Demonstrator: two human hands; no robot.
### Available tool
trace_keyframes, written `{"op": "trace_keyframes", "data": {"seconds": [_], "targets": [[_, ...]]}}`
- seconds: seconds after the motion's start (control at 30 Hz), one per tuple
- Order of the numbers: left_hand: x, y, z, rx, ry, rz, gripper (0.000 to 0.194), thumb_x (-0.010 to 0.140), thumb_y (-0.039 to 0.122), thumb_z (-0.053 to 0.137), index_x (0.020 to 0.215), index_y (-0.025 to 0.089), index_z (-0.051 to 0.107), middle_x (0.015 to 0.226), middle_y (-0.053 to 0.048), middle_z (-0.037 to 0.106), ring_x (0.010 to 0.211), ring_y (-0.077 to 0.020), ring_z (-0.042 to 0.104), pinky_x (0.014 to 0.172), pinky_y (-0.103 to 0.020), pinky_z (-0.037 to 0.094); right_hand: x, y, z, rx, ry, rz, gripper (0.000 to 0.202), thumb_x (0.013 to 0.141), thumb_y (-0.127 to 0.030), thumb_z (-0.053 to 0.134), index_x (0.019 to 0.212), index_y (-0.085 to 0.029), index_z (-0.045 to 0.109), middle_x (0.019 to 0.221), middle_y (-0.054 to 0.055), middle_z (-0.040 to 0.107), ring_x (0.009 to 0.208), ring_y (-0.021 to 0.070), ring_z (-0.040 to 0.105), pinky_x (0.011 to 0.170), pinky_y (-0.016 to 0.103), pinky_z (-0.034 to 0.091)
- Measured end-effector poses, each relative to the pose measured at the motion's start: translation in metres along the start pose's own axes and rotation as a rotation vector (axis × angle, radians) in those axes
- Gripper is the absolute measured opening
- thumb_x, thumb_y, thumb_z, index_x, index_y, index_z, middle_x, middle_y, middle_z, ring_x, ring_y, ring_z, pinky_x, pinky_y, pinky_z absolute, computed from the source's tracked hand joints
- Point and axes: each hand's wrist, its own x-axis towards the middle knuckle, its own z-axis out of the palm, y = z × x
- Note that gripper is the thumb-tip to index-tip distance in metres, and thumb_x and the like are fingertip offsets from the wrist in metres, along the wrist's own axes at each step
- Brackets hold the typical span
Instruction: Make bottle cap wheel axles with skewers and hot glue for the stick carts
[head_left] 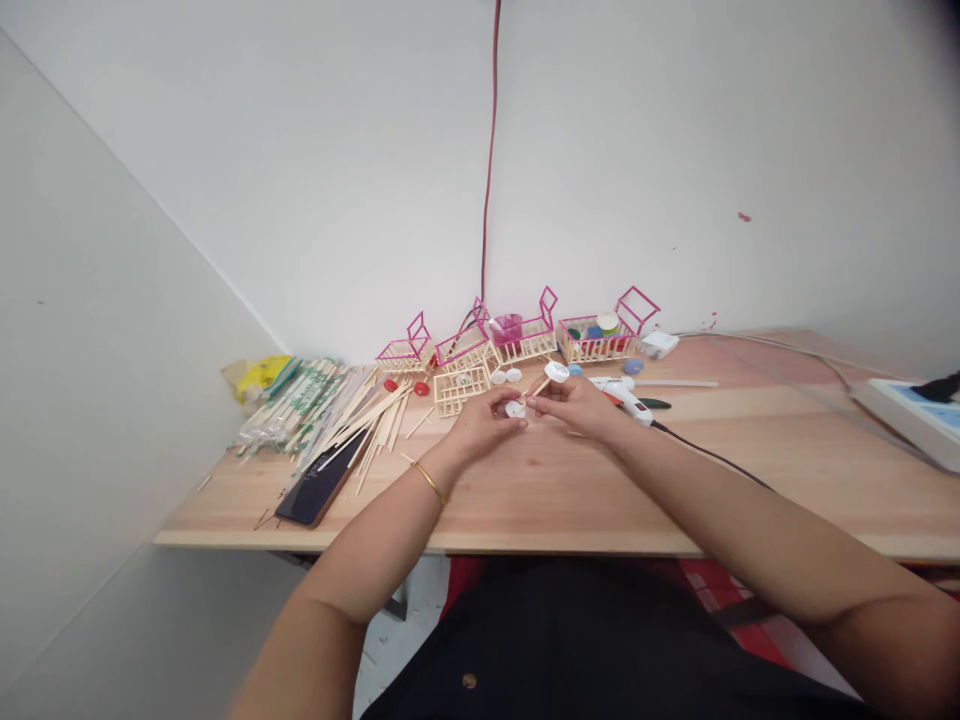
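Over the middle of the table, my left hand [489, 422] pinches a white bottle cap [515, 409] between thumb and fingers. My right hand [576, 404] is closed on a short wooden stick [541, 386] with another white cap [556, 372] at its upper end. The stick's lower end meets the cap in my left hand; whether they are joined I cannot tell. Just behind the hands sits a small plain stick frame [462, 390], with two white caps [506, 376] beside it. A white glue gun [628, 398] lies right of my right hand, partly hidden by it.
Several pink-rimmed stick baskets [598, 345] line the wall. At left are loose wooden sticks [386, 420], a dark phone [319, 485] and bagged chopsticks [289, 405]. Red caps [421, 389] and a blue cap [634, 366] lie about. A black cord [712, 462] crosses the right side.
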Motion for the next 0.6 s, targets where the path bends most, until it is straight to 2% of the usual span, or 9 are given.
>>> {"op": "trace_keyframes", "data": {"seconds": [0.1, 0.27, 0.43, 0.6], "targets": [[-0.001, -0.001, 0.0, 0.053, -0.014, -0.017, 0.043, 0.068, 0.027, 0.07, 0.108, 0.014, 0.063, 0.088, -0.004, 0.066, 0.073, -0.0129, 0.056, 0.068, -0.024, 0.044, 0.001, 0.002, 0.0, 0.009, -0.006, -0.023, 0.029, 0.072, -0.043, 0.069, 0.084, -0.016, 0.065, 0.073, 0.002, 0.064, 0.068, 0.016, 0.059, 0.066, 0.031, 0.048], [0.0, 0.0, -0.001, 0.031, -0.014, 0.038, 0.035, 0.07, 0.019, 0.067, 0.103, 0.013, 0.064, 0.095, -0.006, 0.067, 0.081, -0.0148, 0.058, 0.076, -0.026, 0.044, -0.001, -0.004, 0.0, -0.001, -0.008, -0.025, 0.032, 0.071, -0.044, 0.069, 0.087, -0.017, 0.065, 0.072, 0.003, 0.065, 0.068, 0.0174, 0.06, 0.066, 0.032, 0.049], [0.002, -0.006, 0.0, 0.057, 0.08, 0.024, 0.038, 0.069, 0.016, 0.066, 0.107, 0.013, 0.063, 0.097, -0.006, 0.066, 0.082, -0.0146, 0.058, 0.078, -0.027, 0.045, -0.005, -0.021, -0.003, -0.05, 0.092, -0.056, 0.038, 0.071, -0.044, 0.069, 0.098, -0.019, 0.06, 0.086, 0.004, 0.066, 0.078, 0.019, 0.061, 0.072, 0.034, 0.049], [0.002, -0.008, -0.001, 0.133, 0.135, 0.012, 0.039, 0.07, 0.021, 0.067, 0.108, 0.014, 0.062, 0.095, -0.006, 0.065, 0.079, -0.0143, 0.057, 0.076, -0.027, 0.044, -0.006, -0.023, -0.002, -0.078, 0.074, -0.087, 0.04, 0.07, -0.043, 0.071, 0.1, -0.019, 0.059, 0.087, 0.005, 0.065, 0.078, 0.0192, 0.061, 0.073, 0.035, 0.05]]}}
